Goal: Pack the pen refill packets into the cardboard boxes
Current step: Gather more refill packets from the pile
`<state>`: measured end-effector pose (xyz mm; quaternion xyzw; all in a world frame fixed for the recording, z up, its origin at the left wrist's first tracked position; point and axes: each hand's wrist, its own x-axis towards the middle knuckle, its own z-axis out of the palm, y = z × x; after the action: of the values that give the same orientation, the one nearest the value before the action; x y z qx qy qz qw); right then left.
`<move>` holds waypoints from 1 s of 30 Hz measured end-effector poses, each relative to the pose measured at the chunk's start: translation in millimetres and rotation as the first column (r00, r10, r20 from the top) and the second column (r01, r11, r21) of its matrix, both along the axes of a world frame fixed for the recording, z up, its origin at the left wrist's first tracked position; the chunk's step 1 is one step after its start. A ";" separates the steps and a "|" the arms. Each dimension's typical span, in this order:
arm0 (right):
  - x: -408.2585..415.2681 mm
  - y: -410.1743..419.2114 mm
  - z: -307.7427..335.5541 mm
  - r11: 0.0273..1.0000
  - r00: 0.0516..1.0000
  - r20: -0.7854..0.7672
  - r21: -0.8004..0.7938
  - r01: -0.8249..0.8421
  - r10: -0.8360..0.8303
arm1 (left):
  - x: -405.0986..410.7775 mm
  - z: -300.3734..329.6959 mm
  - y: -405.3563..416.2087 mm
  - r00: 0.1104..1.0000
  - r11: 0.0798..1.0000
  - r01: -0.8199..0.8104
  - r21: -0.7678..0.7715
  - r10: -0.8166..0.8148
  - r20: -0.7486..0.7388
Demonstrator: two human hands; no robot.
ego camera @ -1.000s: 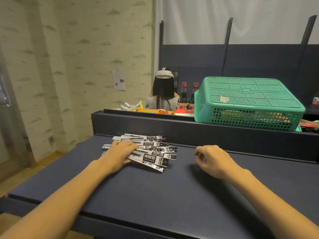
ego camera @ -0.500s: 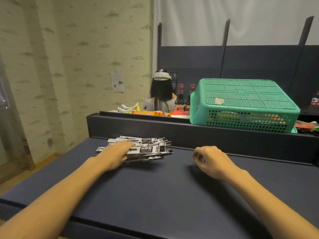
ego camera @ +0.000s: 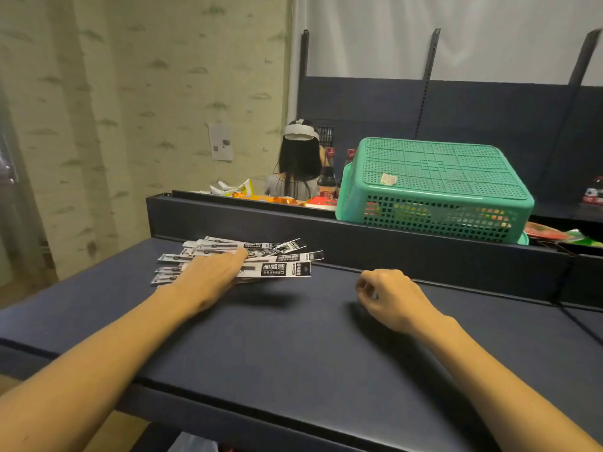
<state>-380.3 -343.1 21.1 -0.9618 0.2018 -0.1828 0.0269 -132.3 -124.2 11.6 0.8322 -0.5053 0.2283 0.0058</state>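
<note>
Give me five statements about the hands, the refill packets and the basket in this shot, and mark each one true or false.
1. The left hand lies on the pile of pen refill packets. True.
2. The right hand holds a packet. False: its fingers are loosely curled and no packet shows in it.
3. The green basket stands upside down behind the dark ledge. True.
4. A cardboard box sits open beside the packets. False: no cardboard box is in view.
5. The packets lie on the dark blue table to the right of the right hand. False: they lie to its left.
</note>
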 end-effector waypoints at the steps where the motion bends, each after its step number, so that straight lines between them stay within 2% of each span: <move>1: -4.5 -1.3 -1.3 1.000 1.000 -0.001 0.000 0.003 -0.003 | -6.2 -0.9 -2.7 1.000 1.000 -0.002 0.009 0.002 0.014; 6: -26.9 -10.3 -3.8 0.998 0.998 0.016 0.011 0.058 -0.058 | -22.6 -2.4 -20.5 0.989 0.998 0.067 0.008 -0.068 0.130; 11: -55.6 -18.3 -0.9 0.983 0.981 0.070 0.014 0.181 -0.182 | -36.6 8.3 -52.0 0.957 0.991 0.132 0.034 -0.137 0.256; 17: -88.5 -14.5 1.3 0.938 0.930 0.126 0.022 0.345 -0.345 | -55.9 9.2 -93.1 0.937 0.962 0.251 0.109 -0.269 0.222; 20: -104.9 -10.5 -1.6 0.905 0.893 0.153 0.020 0.425 -0.423 | -81.4 4.9 -109.8 0.893 0.934 0.341 0.103 -0.356 0.274; 23: -126.5 -5.8 -7.8 0.864 0.847 0.180 0.028 0.503 -0.499 | -103.8 5.2 -124.0 0.836 0.887 0.460 0.033 -0.445 0.320; 30: -190.1 5.6 -13.5 0.793 0.777 0.171 0.047 0.607 -0.606 | -150.2 -6.5 -149.5 0.753 0.804 0.591 0.067 -0.579 0.313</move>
<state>-570.5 -337.5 7.7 -0.8256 0.4963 -0.2675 -0.0205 -282.5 -273.7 5.1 0.5841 -0.7297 0.3552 0.0104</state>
